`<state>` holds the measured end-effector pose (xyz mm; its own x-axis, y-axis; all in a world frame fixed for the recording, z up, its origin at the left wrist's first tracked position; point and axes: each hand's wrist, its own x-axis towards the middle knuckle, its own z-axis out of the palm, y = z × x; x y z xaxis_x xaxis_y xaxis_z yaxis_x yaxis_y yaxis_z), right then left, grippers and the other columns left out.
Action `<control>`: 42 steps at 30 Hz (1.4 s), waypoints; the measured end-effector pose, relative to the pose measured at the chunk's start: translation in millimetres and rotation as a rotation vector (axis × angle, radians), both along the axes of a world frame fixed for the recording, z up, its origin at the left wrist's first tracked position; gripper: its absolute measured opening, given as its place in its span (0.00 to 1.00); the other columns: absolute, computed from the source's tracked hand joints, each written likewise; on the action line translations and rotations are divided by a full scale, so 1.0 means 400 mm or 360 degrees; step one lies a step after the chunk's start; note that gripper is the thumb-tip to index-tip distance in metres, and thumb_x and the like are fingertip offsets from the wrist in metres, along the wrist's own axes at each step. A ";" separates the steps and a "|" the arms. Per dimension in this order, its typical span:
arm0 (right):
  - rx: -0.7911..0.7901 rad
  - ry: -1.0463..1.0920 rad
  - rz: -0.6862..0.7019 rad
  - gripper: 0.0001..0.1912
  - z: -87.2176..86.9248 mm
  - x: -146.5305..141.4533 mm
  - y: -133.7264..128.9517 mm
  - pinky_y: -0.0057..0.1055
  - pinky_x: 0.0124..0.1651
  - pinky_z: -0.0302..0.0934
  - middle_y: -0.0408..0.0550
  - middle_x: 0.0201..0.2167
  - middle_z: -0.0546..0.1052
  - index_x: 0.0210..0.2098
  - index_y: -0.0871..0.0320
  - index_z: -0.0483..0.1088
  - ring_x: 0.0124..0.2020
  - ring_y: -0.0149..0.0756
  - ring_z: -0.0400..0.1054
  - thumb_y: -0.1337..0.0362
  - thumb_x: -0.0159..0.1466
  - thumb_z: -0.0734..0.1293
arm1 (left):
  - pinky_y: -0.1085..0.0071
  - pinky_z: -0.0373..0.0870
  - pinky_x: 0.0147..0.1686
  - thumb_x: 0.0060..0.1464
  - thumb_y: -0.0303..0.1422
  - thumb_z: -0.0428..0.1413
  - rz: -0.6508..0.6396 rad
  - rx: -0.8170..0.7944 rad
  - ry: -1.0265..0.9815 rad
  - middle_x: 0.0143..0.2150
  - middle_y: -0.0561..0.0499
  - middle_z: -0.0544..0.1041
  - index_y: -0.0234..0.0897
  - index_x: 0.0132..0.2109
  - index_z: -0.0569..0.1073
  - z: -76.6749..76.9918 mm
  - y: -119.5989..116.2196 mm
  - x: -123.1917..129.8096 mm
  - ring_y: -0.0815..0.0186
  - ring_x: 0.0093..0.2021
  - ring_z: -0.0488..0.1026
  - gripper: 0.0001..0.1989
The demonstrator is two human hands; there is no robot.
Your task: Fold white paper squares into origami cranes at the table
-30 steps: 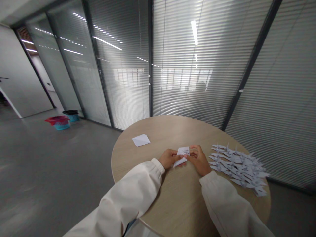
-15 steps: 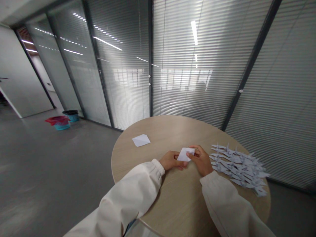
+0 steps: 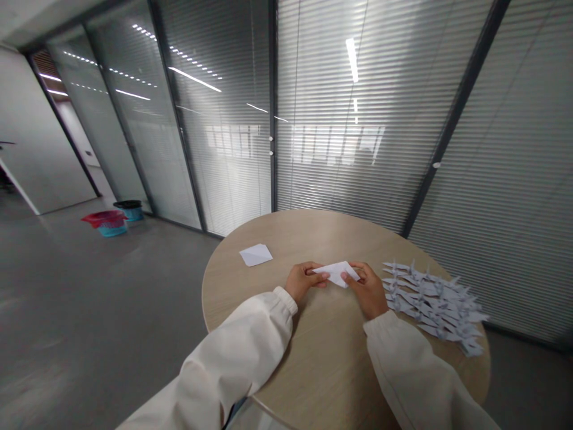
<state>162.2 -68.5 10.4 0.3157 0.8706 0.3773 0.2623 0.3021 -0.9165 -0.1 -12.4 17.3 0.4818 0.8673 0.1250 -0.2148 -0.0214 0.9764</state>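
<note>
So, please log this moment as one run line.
left hand: white folded paper triangle | right hand: same triangle | beside: white origami cranes

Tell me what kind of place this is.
Probably an office or meeting area: glass partition walls with slatted blinds, a round wood-look table, and a red-rimmed waste bin on the grey floor.

Place: office | glass partition walls (image 3: 224,119) | slatted blinds (image 3: 514,209) | round wooden table (image 3: 313,233)
</note>
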 end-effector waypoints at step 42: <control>0.0093 0.0042 -0.0114 0.21 0.007 0.008 -0.007 0.30 0.29 0.62 0.48 0.29 0.76 0.40 0.58 0.64 0.28 0.36 0.70 0.55 0.50 0.66 | 0.70 0.71 0.31 0.37 0.39 0.60 0.0037 -0.0185 -0.0080 0.35 0.42 0.76 0.27 0.35 0.74 0.004 0.006 -0.011 0.61 0.35 0.73 0.19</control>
